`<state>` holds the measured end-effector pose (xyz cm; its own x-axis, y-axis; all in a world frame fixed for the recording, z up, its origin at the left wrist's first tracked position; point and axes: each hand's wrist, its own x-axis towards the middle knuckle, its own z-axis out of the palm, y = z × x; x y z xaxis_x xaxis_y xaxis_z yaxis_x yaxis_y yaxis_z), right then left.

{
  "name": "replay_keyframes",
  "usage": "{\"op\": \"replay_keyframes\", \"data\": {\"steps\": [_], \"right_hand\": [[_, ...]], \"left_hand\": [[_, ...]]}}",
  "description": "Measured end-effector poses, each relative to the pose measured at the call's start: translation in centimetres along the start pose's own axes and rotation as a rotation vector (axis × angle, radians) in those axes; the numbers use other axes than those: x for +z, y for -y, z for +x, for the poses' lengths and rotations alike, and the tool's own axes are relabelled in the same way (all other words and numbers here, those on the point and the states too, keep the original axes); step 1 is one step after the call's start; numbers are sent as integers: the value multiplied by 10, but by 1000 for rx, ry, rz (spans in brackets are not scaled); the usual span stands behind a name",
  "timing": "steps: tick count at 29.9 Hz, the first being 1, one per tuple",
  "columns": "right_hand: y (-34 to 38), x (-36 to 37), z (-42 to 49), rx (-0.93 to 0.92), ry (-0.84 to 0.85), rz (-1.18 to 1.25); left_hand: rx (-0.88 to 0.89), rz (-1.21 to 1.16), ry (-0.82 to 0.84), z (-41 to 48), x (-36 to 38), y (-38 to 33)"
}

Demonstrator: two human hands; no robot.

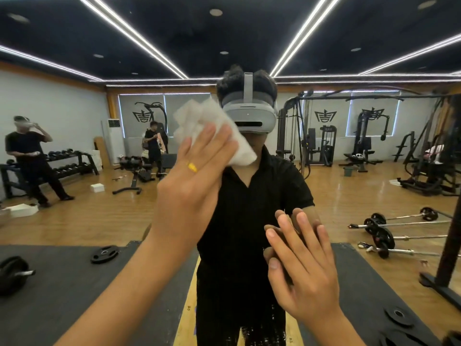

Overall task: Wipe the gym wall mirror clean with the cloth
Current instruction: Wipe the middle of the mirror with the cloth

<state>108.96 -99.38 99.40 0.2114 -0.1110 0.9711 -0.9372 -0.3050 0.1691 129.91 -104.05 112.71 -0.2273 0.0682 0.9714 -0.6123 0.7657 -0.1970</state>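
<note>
The wall mirror (349,196) fills the whole head view, and the gym room and my own figure in black show in it. My left hand (192,178) is raised at the height of my reflected head and presses a crumpled white cloth (212,126) flat against the glass with straight fingers; a yellow ring sits on one finger. Lower and to the right, my right hand (301,268) lies flat on the mirror with its fingers spread, holding nothing, its reflection touching the fingertips.
Reflected in the glass: barbells and weight plates (381,233) on the wooden floor at right, a dark post (449,221) at the far right, black mats, a dumbbell rack (69,163), machines, and two other people at left and centre-left.
</note>
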Motion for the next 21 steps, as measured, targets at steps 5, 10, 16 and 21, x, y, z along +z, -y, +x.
{"op": "replay_keyframes", "data": {"steps": [5,10,16,21], "right_hand": [[0,0,1,0,8,-10],[2,1,2,3,0,2],[1,1,2,11,5,-1],[2,2,2,-10,-25,-18]], "left_hand": [[41,51,-11,9,-7,15],[-75,10,-118,45,5,10],[-119,-31,-37,-31,2,-6],[-81,-21,-60,10,4,6]]}}
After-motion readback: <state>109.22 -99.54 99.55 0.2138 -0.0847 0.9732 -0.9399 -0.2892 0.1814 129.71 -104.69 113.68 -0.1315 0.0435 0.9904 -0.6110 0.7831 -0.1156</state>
